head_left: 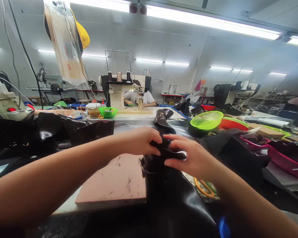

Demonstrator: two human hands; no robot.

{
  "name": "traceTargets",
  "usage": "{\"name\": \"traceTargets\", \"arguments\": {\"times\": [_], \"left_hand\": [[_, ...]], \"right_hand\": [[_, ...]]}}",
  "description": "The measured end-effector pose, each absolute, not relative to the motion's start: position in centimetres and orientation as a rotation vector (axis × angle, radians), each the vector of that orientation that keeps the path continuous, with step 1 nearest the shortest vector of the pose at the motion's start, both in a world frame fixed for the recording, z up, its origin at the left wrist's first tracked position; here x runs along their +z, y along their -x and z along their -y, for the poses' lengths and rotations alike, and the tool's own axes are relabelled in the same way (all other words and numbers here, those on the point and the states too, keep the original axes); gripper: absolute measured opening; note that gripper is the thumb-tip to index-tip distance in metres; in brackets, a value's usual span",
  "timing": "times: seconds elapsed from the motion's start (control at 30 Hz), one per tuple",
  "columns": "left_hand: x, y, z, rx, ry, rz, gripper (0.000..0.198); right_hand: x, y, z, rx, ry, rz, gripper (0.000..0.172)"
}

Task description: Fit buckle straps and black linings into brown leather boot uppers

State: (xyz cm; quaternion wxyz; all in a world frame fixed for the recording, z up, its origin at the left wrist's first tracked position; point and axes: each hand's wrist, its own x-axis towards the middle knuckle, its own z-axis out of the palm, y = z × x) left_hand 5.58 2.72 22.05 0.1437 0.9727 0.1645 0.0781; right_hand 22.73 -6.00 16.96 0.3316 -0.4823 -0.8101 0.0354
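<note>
A dark brown leather boot lies along the middle of the work table, its shaft toward me and its foot pointing away. My left hand is closed over the top of the boot from the left, fingers curled on the leather. My right hand grips the same spot from the right, fingers pressed onto a fold of the leather. A metal ring shows on the boot's left side. The boot partly rests on a pinkish cutting board.
Dark leather pieces pile at the left and more at the right. A green mesh basket, an orange tray and pink trays stand at the right. Behind, a person sits at a sewing machine. Orange scissors handles lie under my right wrist.
</note>
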Motion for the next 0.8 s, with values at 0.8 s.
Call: {"name": "traceTargets", "arguments": {"times": [0.8], "left_hand": [[17.4,-2.9,-1.1,0.128,-2.429,-0.752,0.023]], "right_hand": [[13.2,-22.1,3.4,0.62,1.106,2.128,0.011]]}}
